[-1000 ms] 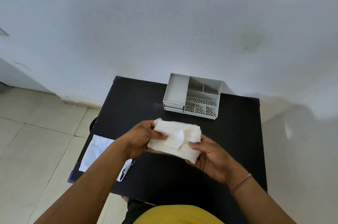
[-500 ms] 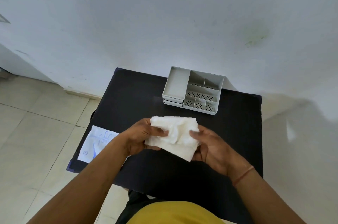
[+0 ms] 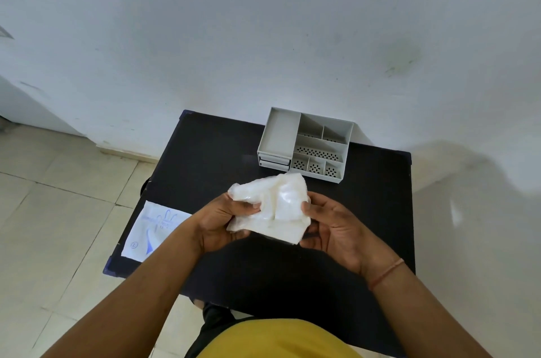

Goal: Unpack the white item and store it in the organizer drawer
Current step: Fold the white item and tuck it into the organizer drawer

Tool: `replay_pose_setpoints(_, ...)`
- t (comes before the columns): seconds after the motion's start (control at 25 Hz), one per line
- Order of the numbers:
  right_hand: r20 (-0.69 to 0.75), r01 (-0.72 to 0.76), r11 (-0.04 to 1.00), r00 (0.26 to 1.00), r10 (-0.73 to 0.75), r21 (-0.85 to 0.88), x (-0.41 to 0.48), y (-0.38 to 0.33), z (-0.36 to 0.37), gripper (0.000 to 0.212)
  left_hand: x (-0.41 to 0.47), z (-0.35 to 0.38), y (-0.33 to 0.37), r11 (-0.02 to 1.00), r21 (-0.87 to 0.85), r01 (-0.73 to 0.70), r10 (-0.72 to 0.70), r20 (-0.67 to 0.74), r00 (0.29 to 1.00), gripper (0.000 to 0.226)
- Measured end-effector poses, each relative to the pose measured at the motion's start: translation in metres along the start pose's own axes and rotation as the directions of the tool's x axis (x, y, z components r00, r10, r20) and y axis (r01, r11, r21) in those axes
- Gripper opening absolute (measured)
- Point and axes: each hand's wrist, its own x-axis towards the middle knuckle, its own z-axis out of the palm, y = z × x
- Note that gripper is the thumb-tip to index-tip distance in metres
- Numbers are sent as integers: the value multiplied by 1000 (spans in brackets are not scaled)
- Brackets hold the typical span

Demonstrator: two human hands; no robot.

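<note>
Clutching a crumpled white item, left hand and right hand grips closed, above black table

White item between both hands

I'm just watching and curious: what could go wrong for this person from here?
Both hands, left hand and right hand, hold the white item in mid-air, so a slipped grip could drop it off the black table. The organizer has shallow drawers, shut; the bulky item may not fit unfolded. The printed wrapper overhangs the table edge and might slide off.
</note>
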Motion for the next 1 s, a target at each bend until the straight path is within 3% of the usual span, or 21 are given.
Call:
replay_pose_setpoints(0.08, -106, 17, 998, 994, -23, -56, 4, 3, 7, 40, -2, 5, -4, 1000, 24, 8, -7, -41, 999, 51)
replay_pose_setpoints(0.16, -208, 32, 990, 976, -60, -139, 5, 6, 11, 30, -2, 6, -9, 999, 46, 25, -21, -82, 996, 29)
replay_pose_setpoints(0.28, -240, 29, 972, 967, -86, -231, 0, 13, 15, 30, -4, 4, -16, 994, -11, 106, -106, -117, 987, 28)
replay_pose_setpoints(0.44, -49, -64, 998, 997, 62, -30, -8, 24, 8, 64, -9, 0, -33, 937, -167, 308, -330, -132, 935, 30)
replay_pose_setpoints(0.52, -1, -74, 994, 997, 75, -83, -9, 30, 6, 79, -12, -4, -42, 924, -206, 324, -355, -142, 924, 30)
replay_pose_setpoints(0.68, -206, -103, 921, 978, 25, -377, 6, 45, 18, 92, -18, -7, -50, 963, -103, 250, -265, -184, 946, 31)
replay_pose_setpoints(0.76, -315, -119, 934, 949, 7, -338, 16, 49, 23, 80, -19, -7, -51, 979, 18, 204, -196, -216, 957, 34)
replay_pose_setpoints(0.84, -332, -122, 959, 943, 31, -257, 19, 52, 23, 59, -23, -9, -49, 985, 87, 151, -134, -178, 975, 34)
replay_pose_setpoints(1.0, -258, -143, 984, 960, 112, -106, 17, 55, 16, 42, -33, -14, -32, 998, 17, 56, -56, -27, 998, 21)
